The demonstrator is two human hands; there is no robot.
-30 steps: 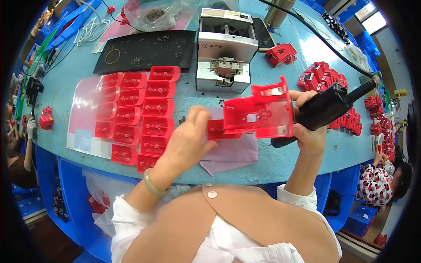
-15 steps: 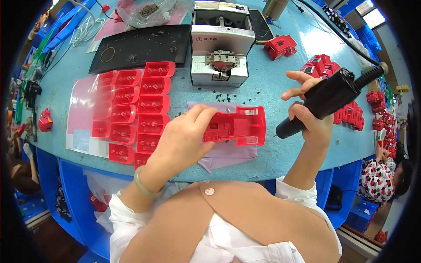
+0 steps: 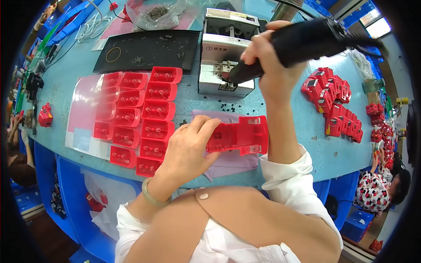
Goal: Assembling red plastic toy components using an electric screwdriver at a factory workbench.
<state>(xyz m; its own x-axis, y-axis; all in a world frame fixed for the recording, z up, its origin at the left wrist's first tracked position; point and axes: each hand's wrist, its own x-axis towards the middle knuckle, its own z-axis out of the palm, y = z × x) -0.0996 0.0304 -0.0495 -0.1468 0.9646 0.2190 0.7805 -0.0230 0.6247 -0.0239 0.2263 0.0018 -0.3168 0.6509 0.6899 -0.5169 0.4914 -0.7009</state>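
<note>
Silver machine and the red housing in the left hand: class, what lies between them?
In the head view, small black bits are scattered on the blue tabletop there, then a strip of lilac cloth shows nearer the red housing.

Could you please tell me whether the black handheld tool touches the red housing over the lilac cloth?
Apart: the head view shows blue tabletop between the black handheld tool and the red housing.

Rows of shells (image 3: 126, 136) at left, housing (image 3: 237, 136) on cloth (image 3: 231, 164) in the middle, machine (image 3: 224, 49) behind, heaped units (image 3: 325, 99) at right
</note>
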